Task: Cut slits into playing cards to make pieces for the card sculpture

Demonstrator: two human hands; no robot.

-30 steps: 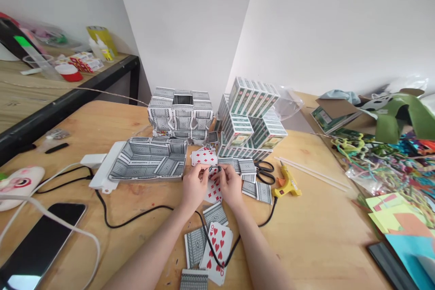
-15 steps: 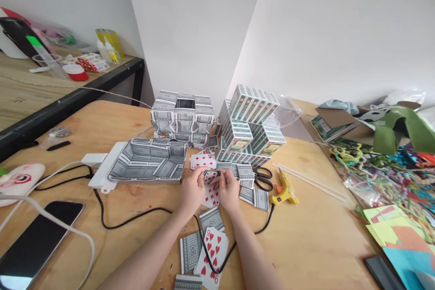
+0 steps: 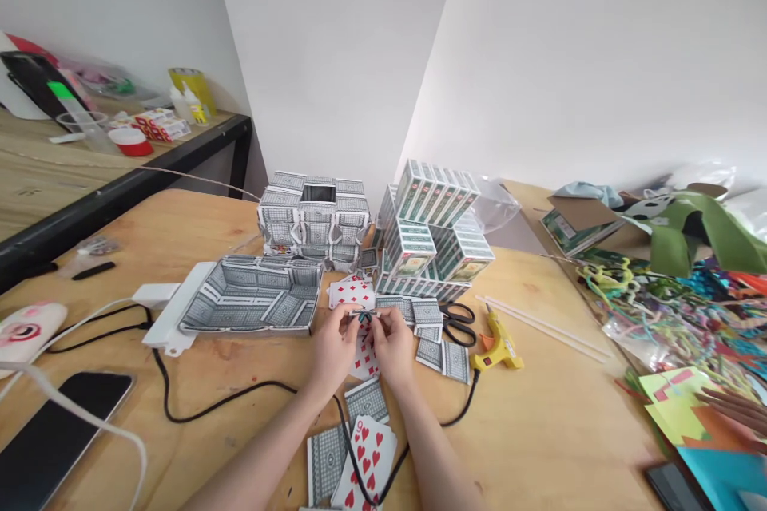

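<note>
Both of my hands meet over the middle of the table, pinching a small folded playing card (image 3: 364, 314) between them. My left hand (image 3: 334, 345) grips its left end and my right hand (image 3: 392, 345) its right end. Under and behind the hands lie red diamond cards (image 3: 351, 293). Nearer me are a nine of hearts (image 3: 367, 459) and face-down cards (image 3: 327, 459). To the left sits an open tray made of cards (image 3: 252, 295); behind it stands a card-covered block structure (image 3: 315, 215) with a square opening on top.
Stacked card boxes (image 3: 440, 196) stand behind right. Black scissors (image 3: 459, 324) and a yellow glue gun (image 3: 502, 343) lie right, its black cable running under my forearms. A phone (image 3: 65, 435) is at left. Another person's hand (image 3: 734, 409) rests over coloured paper (image 3: 677, 391) at far right.
The held card has turned from showing its red face to being seen nearly edge-on. Another person's hand has appeared at the right edge. The view has shifted slightly.
</note>
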